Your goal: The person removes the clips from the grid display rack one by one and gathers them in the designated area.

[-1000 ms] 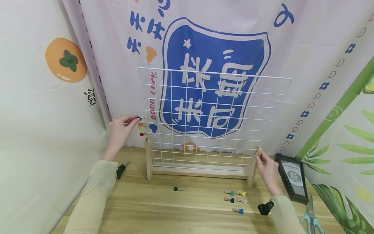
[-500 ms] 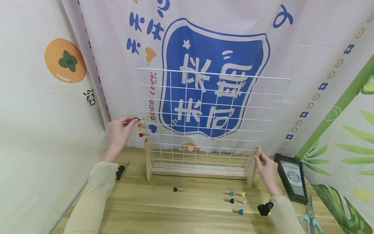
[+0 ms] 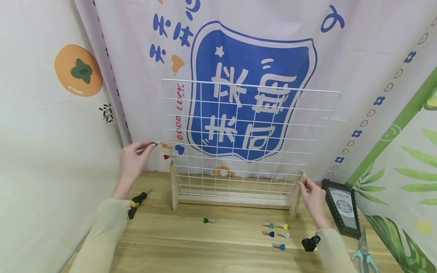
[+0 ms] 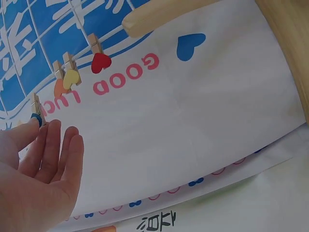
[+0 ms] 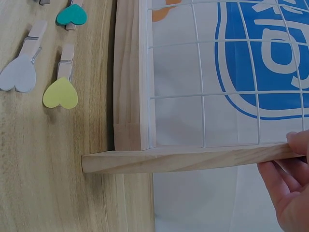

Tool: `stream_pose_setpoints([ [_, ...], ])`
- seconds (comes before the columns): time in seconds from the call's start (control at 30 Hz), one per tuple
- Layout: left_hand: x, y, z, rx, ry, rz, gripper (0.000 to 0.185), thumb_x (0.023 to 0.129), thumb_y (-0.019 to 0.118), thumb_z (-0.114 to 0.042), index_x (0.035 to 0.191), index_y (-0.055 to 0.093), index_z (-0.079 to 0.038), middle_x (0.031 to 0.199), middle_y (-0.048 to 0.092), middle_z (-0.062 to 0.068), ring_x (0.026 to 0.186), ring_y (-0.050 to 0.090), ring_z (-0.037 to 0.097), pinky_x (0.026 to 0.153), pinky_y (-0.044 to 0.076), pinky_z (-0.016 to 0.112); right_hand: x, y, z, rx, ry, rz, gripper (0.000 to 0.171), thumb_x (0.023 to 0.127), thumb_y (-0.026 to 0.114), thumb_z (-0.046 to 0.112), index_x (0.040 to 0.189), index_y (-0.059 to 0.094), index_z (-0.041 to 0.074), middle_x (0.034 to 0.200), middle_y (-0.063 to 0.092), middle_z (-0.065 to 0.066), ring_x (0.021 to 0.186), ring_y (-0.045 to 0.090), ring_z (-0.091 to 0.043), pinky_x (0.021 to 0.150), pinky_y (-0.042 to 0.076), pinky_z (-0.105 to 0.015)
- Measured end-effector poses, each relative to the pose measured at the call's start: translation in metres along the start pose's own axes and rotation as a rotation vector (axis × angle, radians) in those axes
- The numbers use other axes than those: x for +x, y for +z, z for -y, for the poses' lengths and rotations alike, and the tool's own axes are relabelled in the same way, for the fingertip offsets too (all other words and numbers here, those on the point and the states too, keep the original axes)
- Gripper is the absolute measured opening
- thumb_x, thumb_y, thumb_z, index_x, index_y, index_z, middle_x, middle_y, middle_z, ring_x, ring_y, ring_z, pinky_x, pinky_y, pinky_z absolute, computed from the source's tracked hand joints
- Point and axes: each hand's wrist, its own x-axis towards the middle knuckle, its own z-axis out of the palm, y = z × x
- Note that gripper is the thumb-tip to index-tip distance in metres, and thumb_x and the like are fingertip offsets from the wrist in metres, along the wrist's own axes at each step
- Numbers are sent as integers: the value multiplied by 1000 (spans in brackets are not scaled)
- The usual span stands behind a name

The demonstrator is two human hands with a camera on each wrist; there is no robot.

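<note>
A small wooden clothespin with a dark blue heart [image 4: 36, 117] is pinched between the thumb and fingers of my left hand [image 3: 134, 161]. It is just left of the white wire grid [image 3: 252, 85] and looks apart from it in the head view. Clipped to the grid's left edge are clothespins with a red heart [image 4: 101, 63], a yellow heart [image 4: 71, 79] and an orange heart [image 4: 61, 90]. My right hand [image 3: 315, 197] grips the upper end of the right wooden post [image 5: 193, 160] of the stand, which holds the grid upright.
On the table lie a clothespin with a green heart [image 3: 206, 220] and several more at right, one with a yellow heart [image 5: 60, 93]. A screwdriver [image 3: 138, 199] lies by the left sleeve. At right are a black case [image 3: 342, 206] and scissors [image 3: 363, 254].
My left hand has drawn back left and slightly down from the grid's edge, still pinching the blue-heart clothespin. More of the screwdriver shows. The right hand has stayed on the post.
</note>
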Motion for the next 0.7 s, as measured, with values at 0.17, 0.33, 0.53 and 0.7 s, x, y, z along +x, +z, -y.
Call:
stream_pose_setpoints([
  [0.17,-18,-3,7,15,-18,58,25,95,67,-19,106,72,3,106,74,22,80,50,-25,72,43,-4,0,0,2,1,8,10,28,94,64,3,119,65,-9,107,70,-32,96,71,-45,75,58,-30],
  [0.33,-45,0,19,81,13,136,22,93,69,-17,105,73,0,103,75,21,80,67,-4,68,51,4,0,1,3,2,-3,13,27,94,64,3,118,65,-10,107,70,-32,95,71,-46,76,56,-43],
  [0.53,-77,20,28,78,49,227,15,88,73,-8,99,74,2,95,76,21,85,74,36,71,62,34,-1,1,1,5,11,22,25,95,63,4,116,66,-9,107,70,-32,97,70,-46,78,56,-46],
  [0.7,-99,41,41,47,54,327,10,88,72,-6,96,75,0,91,77,16,83,74,31,73,62,33,-1,0,0,0,28,37,25,96,62,6,116,66,-8,108,70,-31,99,70,-45,80,56,-49],
])
